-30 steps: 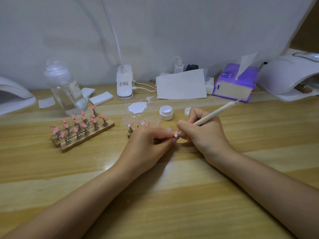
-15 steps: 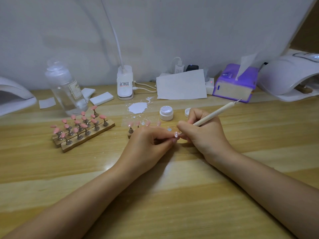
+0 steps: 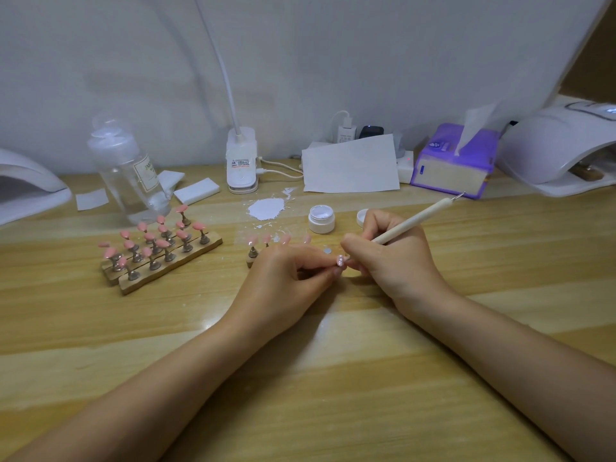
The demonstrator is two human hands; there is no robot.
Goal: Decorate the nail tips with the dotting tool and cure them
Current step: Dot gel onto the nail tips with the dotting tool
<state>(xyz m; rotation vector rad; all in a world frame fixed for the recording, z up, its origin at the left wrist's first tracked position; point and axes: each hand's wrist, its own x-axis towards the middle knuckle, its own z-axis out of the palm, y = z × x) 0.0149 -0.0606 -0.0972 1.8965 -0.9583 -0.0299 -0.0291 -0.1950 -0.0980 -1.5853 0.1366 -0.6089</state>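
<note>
My left hand (image 3: 286, 278) pinches a pink nail tip (image 3: 340, 260) with white dots, held just above the table. My right hand (image 3: 393, 258) grips the cream dotting tool (image 3: 416, 220) like a pen; its lower end meets the nail tip, its metal point sticks up to the right. Behind my left hand stands a wooden holder with pink tips (image 3: 266, 243), partly hidden. Wooden holders with several pink nail tips (image 3: 156, 251) stand at the left. An open white gel jar (image 3: 321, 219) and its lid (image 3: 362, 217) sit behind my hands. A white curing lamp (image 3: 560, 151) stands far right.
A clear bottle (image 3: 128, 175), white pads (image 3: 196, 191), a clip lamp base (image 3: 241, 161), a sheet of paper (image 3: 350, 165) and a purple tissue box (image 3: 453, 161) line the back. A white paint smear (image 3: 266, 208) lies mid-table. Another white lamp (image 3: 30, 188) sits far left.
</note>
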